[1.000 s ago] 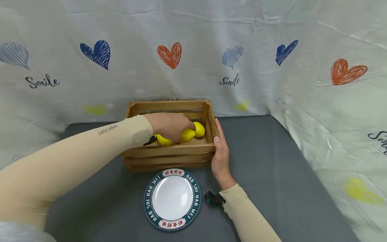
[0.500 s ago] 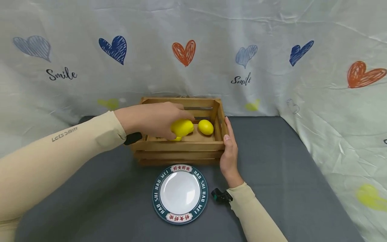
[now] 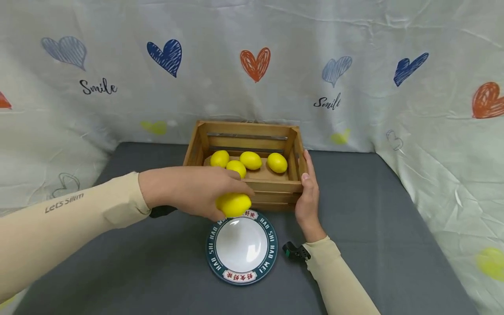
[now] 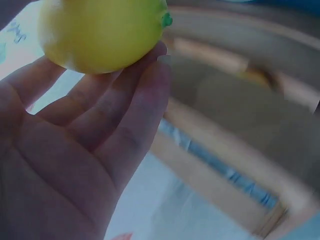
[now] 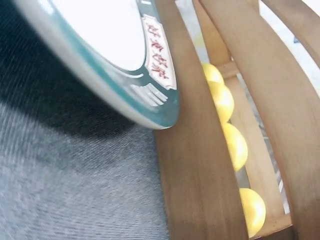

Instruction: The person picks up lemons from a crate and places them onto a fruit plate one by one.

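Observation:
My left hand [image 3: 193, 188] pinches a yellow lemon [image 3: 234, 204] between thumb and fingers, low over the front of the wooden crate [image 3: 277, 187] and the far rim of a plate [image 3: 241, 245]. Seen from the left wrist, the held lemon [image 4: 100, 35] has a small green tip and rests against the fingertips. Several more lemons [image 3: 250, 160] lie inside the crate, partly overlapped by the hand in the head view. My right hand [image 3: 308, 208] rests against the crate's right side with straight fingers, thumb at the front corner.
The round white plate has a dark green lettered rim and sits right in front of the crate. A dark grey cloth [image 3: 366, 236] covers the table. Behind and to the right hangs a pale curtain [image 3: 220, 96] printed with hearts.
My left hand has lifted the lemon out of the crate and brought it forward towards the plate. The right hand stays at the crate's side. The head view has shifted slightly left.

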A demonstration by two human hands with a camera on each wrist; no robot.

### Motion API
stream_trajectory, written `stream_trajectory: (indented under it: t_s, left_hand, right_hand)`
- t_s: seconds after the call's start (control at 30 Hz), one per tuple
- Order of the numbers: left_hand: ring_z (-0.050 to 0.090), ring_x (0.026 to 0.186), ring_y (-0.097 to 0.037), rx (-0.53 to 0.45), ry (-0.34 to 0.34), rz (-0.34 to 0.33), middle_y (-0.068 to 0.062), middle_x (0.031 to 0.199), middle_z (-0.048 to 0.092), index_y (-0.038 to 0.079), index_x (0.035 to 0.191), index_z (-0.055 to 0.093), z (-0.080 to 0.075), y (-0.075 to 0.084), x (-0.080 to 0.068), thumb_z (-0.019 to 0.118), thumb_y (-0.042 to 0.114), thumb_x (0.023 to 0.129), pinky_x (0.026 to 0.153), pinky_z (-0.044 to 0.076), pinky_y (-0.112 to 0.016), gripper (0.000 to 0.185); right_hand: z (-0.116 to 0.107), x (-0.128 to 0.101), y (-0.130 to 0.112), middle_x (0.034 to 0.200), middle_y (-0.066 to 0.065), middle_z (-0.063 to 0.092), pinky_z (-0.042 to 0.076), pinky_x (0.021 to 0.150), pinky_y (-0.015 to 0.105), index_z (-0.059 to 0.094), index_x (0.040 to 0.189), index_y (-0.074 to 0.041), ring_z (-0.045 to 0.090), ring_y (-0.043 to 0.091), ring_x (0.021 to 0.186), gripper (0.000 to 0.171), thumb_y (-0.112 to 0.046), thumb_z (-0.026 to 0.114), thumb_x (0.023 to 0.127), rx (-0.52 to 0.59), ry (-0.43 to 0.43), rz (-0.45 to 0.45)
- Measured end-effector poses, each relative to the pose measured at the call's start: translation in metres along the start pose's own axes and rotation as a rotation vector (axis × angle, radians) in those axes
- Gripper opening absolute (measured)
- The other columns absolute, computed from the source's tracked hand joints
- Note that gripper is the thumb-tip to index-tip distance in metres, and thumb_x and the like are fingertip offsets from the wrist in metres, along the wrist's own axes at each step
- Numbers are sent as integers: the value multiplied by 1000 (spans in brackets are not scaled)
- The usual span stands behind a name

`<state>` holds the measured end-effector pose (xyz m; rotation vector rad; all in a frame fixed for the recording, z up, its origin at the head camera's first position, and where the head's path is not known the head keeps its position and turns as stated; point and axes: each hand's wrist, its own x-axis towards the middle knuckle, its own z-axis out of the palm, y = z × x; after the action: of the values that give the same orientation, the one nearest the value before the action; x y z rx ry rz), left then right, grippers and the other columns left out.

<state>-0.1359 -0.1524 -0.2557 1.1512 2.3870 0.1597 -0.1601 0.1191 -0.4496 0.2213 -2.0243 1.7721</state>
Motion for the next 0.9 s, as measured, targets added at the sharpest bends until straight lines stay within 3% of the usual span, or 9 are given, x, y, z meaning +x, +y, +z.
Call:
stream_trajectory:
  t_s: [0.13,0.43,0.67,0.9]
  left_hand:
    - [60,111,-17,6,-52,-3,2,137,66,28,151,62,26,-6,9,86,22,91,99,57,-40,65]
    - [61,99,-19,43,-84,-61,-4,131,67,26,148,67,72,-16,26,87,15,89,94,59,-40,64]
    - [62,100,-18,110,-74,-49,-5,134,68,26,147,68,90,-21,35,88,11,87,92,61,-37,65]
    - [61,96,-17,158,-90,-47,-4,131,68,29,146,68,98,-19,41,87,8,88,93,61,-36,65]
  right_hand:
    - [-2,1,-2,180,-10,26,12,137,53,31,171,-37,25,12,165,64,-37,31,106,10,-4,14]
    - [-2,3,-7,178,-1,33,16,137,53,37,170,-29,29,15,164,67,-28,32,103,0,19,33]
    - [-2,5,-18,172,-7,44,24,134,53,49,164,-27,36,17,161,67,-17,35,100,88,48,90]
    - [-4,6,-15,173,-8,40,20,134,54,46,165,-27,33,19,161,66,-19,35,101,62,32,91]
